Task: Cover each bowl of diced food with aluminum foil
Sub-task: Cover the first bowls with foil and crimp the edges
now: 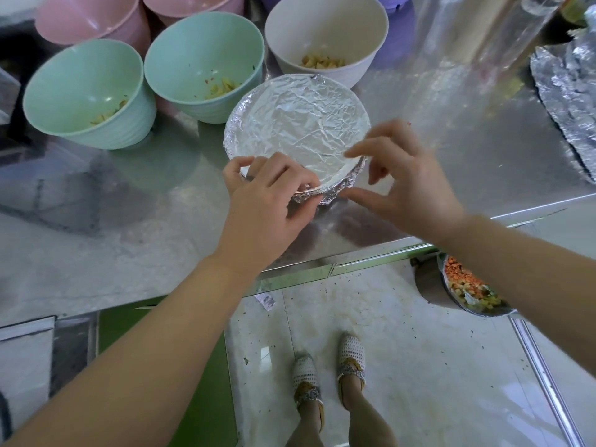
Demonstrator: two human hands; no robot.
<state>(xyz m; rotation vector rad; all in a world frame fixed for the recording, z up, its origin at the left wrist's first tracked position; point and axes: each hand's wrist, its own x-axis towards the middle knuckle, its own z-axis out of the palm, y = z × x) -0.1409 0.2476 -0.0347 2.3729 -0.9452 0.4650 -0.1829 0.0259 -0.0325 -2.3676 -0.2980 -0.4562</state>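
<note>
The foil-covered bowl (296, 117) is sitting near the front edge of the shiny steel counter (129, 221), which is standing over a speckled tile floor (403, 350). The left hand (267, 195) is curling its fingers (303, 185) round the near rim, pinching the crimped foil there. The right hand (412, 188) is hovering just beside the rim with fingers spread loose, gripping nothing. Behind, a left green bowl (84, 91), a right green bowl (203, 66) and a white bowl (325, 30) are standing uncovered, each holding a little diced food. A crumpled foil sheet (567, 82) is lying far right.
</note>
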